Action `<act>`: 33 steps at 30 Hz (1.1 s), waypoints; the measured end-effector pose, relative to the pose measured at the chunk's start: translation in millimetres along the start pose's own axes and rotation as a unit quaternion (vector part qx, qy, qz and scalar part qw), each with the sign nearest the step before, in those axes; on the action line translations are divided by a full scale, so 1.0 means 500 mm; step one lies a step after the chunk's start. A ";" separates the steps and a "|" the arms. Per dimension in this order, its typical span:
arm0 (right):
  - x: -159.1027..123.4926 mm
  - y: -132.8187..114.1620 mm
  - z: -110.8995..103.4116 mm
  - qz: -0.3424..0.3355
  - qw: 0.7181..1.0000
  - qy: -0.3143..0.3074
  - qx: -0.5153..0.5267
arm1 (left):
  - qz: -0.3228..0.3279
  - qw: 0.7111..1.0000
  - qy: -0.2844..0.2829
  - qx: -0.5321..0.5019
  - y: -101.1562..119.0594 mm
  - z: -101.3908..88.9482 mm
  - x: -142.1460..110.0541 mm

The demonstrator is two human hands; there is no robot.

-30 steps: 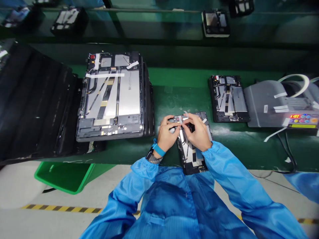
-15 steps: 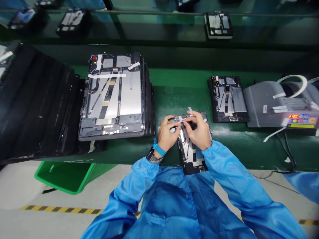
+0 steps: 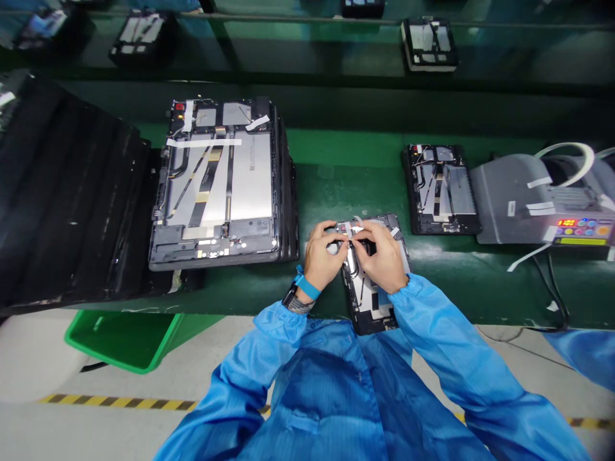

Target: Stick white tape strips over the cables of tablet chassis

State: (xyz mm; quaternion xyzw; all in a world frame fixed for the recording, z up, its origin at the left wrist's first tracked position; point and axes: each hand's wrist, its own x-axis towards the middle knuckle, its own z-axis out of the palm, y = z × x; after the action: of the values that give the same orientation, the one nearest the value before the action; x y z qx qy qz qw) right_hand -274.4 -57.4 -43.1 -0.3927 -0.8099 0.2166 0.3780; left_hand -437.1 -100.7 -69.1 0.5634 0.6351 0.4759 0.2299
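An opened tablet lies back-up at the near edge of the green bench, its far end under both hands. My left hand grips the tablet's upper left corner with curled fingers. My right hand pinches a small strip of white tape and presses it onto the parts at the tablet's top end. The fingertips of both hands meet there and hide what lies beneath. A blue band and a watch sit on my left wrist.
A stack of larger opened tablets stands to the left, beside black trays. Another opened tablet lies to the right, next to a grey tape dispenser with lit buttons. A green bin sits below the bench. More tablets rest on the far shelf.
The hands stay at the tablet's top end. The tape strip, raised half a second ago, now lies lower and flatter under my right fingers.
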 end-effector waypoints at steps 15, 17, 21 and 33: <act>0.000 0.002 -0.013 -0.079 0.993 -0.039 -0.075 | 0.024 1.000 -0.017 0.008 -0.001 -0.004 -0.001; -0.002 0.003 -0.014 -0.076 0.993 -0.044 -0.081 | 0.026 0.999 -0.015 0.014 -0.002 -0.004 -0.001; -0.008 0.004 -0.016 -0.070 0.992 -0.054 -0.086 | 0.034 0.999 -0.013 0.019 -0.003 -0.003 -0.002; -0.034 -0.015 -0.029 -0.103 0.989 -0.055 -0.095 | 0.046 0.997 -0.044 0.043 0.003 -0.015 0.000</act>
State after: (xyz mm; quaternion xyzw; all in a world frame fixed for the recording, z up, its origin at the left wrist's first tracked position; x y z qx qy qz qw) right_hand -259.8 -74.4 -36.9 -0.3285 -0.8826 0.1197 0.3143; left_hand -442.5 -103.4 -64.8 0.6213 0.6178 0.4332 0.2113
